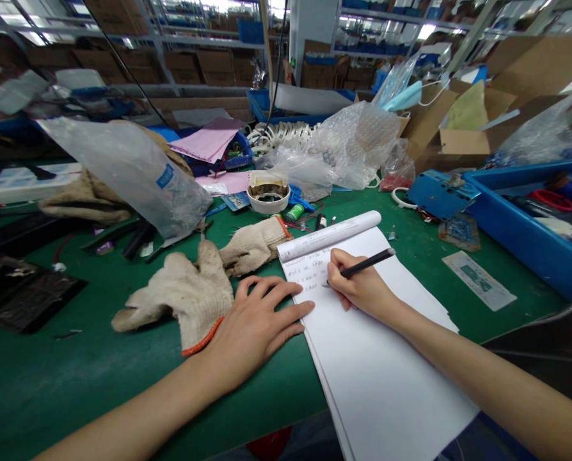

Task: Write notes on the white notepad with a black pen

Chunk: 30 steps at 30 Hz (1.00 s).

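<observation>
My right hand (360, 285) is closed around a black pen (370, 262), its tip down on a white paper pad (377, 365). Several lines of handwriting run across the upper part of the sheet, too small to read. The pad's top pages are rolled back at its far edge. My left hand (262, 320) lies flat with fingers spread, the fingertips resting on the pad's left edge. Just beyond that hand are two soiled cotton work gloves, one glove (185, 294) with an orange cuff and another glove (254, 245) behind it.
A white round housing (268, 194) and a green battery cell (294, 212) sit behind the pad. Plastic bags (146, 173) and bubble wrap (353, 141) crowd the back. On the right stand a blue bin (521, 224) and a blue device (442, 193). A black box (24, 291) lies at left.
</observation>
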Each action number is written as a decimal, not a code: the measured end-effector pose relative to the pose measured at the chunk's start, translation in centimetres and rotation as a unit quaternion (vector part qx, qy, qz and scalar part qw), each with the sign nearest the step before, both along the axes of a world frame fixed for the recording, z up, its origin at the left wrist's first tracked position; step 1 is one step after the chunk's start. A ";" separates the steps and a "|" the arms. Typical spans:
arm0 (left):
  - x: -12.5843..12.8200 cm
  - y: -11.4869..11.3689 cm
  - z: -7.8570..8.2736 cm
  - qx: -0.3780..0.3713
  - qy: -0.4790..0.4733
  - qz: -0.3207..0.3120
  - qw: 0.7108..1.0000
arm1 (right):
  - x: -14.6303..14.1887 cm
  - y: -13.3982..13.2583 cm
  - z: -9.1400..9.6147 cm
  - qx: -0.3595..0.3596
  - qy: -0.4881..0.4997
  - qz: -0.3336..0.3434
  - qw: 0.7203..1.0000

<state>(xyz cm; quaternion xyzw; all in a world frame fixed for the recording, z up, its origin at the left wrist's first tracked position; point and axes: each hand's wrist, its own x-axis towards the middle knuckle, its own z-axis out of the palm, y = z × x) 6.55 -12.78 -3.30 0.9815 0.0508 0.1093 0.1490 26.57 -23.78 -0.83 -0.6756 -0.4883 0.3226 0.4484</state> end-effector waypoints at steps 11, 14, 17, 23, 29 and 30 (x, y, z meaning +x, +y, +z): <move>-0.1 0.0 -0.1 -0.004 -0.001 -0.003 1.000 | -0.1 0.0 0.0 -0.011 0.009 -0.009 1.000; -0.1 0.0 0.0 -0.005 -0.005 -0.002 1.000 | 0.0 -0.1 0.0 -0.013 0.003 -0.012 1.000; 0.0 0.0 0.1 -0.004 -0.009 -0.002 1.000 | 0.1 -0.1 0.1 -0.012 -0.005 -0.012 1.000; 0.0 -0.1 0.2 -0.002 -0.018 -0.003 1.000 | 0.0 0.0 0.1 -0.023 -0.001 -0.021 1.000; 0.0 0.0 0.1 -0.001 -0.011 -0.006 1.000 | 0.0 -0.1 0.1 -0.010 -0.005 -0.010 1.000; 0.0 0.0 0.1 -0.002 -0.012 -0.006 1.000 | 0.1 -0.1 0.1 -0.009 -0.007 -0.010 1.000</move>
